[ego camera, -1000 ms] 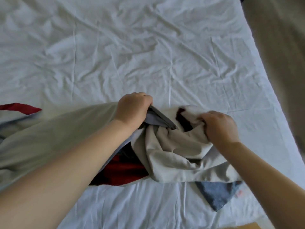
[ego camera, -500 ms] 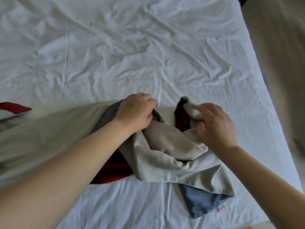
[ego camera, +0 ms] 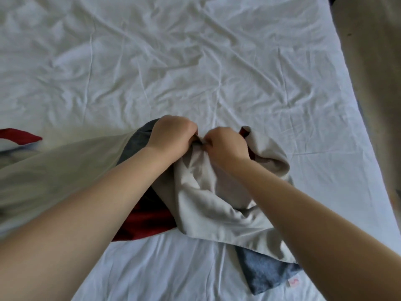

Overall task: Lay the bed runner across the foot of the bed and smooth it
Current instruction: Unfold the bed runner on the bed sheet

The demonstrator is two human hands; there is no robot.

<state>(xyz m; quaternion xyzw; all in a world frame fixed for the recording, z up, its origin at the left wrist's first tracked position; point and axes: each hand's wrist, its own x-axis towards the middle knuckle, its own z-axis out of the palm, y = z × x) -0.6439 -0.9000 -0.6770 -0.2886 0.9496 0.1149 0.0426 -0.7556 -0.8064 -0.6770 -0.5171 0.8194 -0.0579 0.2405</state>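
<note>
At the near side of the wrinkled white bed (ego camera: 195,61), my left hand (ego camera: 173,135) and right hand (ego camera: 225,146) both grip the beige-red-blue fabric runner (ego camera: 206,203); it stretches left, unspread heap under my right hand.

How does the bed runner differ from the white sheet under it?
The bed runner is beige, red and blue-grey; the sheet is plain white. The runner is bunched, gripped by the left hand and right hand; the sheet lies spread flat. Both are creased fabric.
</note>
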